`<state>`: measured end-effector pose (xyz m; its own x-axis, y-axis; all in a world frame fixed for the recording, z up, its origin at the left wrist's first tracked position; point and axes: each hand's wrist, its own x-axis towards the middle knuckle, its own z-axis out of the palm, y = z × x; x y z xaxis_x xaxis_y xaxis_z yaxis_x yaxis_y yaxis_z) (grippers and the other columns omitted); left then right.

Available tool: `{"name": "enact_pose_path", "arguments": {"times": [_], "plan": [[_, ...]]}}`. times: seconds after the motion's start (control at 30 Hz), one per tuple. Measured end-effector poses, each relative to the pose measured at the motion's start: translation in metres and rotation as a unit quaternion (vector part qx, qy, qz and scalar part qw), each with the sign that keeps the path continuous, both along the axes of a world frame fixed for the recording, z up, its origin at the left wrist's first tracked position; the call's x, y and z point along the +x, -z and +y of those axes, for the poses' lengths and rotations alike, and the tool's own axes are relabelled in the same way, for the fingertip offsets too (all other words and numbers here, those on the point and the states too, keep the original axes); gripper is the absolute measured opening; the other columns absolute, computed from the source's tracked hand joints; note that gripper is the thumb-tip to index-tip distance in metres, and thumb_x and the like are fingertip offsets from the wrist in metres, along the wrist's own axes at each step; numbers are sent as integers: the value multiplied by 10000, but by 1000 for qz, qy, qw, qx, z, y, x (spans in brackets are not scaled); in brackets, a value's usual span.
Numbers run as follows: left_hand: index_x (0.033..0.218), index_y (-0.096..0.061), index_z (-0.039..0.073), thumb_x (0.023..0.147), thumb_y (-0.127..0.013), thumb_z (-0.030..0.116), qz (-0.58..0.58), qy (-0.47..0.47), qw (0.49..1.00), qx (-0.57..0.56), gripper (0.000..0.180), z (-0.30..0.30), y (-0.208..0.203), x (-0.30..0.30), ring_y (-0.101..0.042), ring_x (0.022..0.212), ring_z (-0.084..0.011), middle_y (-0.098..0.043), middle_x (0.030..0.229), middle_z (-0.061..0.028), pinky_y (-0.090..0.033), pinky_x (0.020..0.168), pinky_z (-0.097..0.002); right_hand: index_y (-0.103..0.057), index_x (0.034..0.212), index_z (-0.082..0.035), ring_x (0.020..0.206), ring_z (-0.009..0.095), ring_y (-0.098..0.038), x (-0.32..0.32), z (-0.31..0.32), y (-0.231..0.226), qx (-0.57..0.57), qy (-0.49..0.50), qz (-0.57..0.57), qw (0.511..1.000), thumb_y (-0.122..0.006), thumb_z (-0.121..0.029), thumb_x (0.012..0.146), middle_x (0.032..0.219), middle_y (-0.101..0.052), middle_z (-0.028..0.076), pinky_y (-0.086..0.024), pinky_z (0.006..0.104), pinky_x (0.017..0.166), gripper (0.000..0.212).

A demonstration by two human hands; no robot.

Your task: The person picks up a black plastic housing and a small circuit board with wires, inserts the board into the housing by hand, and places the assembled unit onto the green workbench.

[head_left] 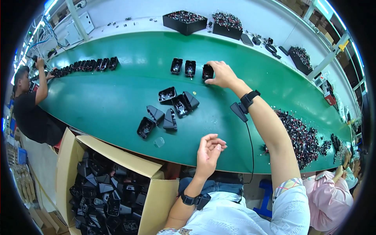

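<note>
Far out over the green table, my right hand [224,75] has its thumb and fingers around the edges of a black plastic housing [207,72] with an open top. To its left, two similar black housings [190,69] stand in a row with it, small parts and wires inside. My left hand [209,154] hovers near the table's front edge, fingers loosely bent and apart, holding nothing. Between the hands and further left lies a loose group of black housings [182,105], some facing up, others tipped on their sides.
A cardboard box [164,199] full of black housings stands at the front left. On the right lies a heap of small wired parts [299,139]. Black bins [185,24] of parts line the back ledge. A co-worker [33,103] handles a housing row at the left; others sit at right.
</note>
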<state>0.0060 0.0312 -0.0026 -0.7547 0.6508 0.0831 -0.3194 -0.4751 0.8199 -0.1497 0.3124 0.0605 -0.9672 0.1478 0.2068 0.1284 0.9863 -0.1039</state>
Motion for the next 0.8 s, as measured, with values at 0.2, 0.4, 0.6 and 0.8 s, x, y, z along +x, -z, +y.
{"name": "enact_pose_path", "arguments": {"times": [0.2,0.4,0.6,0.8], "plan": [[1304,-451,-26,1002,-550,29,1,6,1000,-2,322,0,-3,-2,-659,986,-200,-654,1101,-149,-535,896,-325,-534,1376,-54,1220,386,-541,-11,3,7,-24,20,-26,999,-853,-420,737,1338,-605,180,-446,471,1049,803],[1049,-659,17,858,-650,27,334,-245,882,-226,191,-6,-43,-57,-666,880,-282,-682,938,-114,-528,792,-351,-613,1246,-53,1132,369,-609,82,-9,-68,77,-22,-127,989,-784,-436,821,1201,-647,161,-500,470,972,597],[1199,-641,39,835,-712,171,431,-301,747,-408,394,22,-36,-95,-519,1160,-377,-549,1275,-184,-439,990,-467,-642,1173,-69,1060,342,-636,226,-26,-114,107,69,-300,945,-784,-377,819,1115,-665,147,-523,453,922,490],[1160,-680,47,835,-729,235,515,-258,671,-468,379,35,-26,-76,-517,1167,-344,-553,1243,-153,-444,941,-468,-647,1137,-71,1084,303,-591,271,-2,-46,184,85,-232,951,-804,-266,767,1155,-617,114,-514,420,952,447]]}}
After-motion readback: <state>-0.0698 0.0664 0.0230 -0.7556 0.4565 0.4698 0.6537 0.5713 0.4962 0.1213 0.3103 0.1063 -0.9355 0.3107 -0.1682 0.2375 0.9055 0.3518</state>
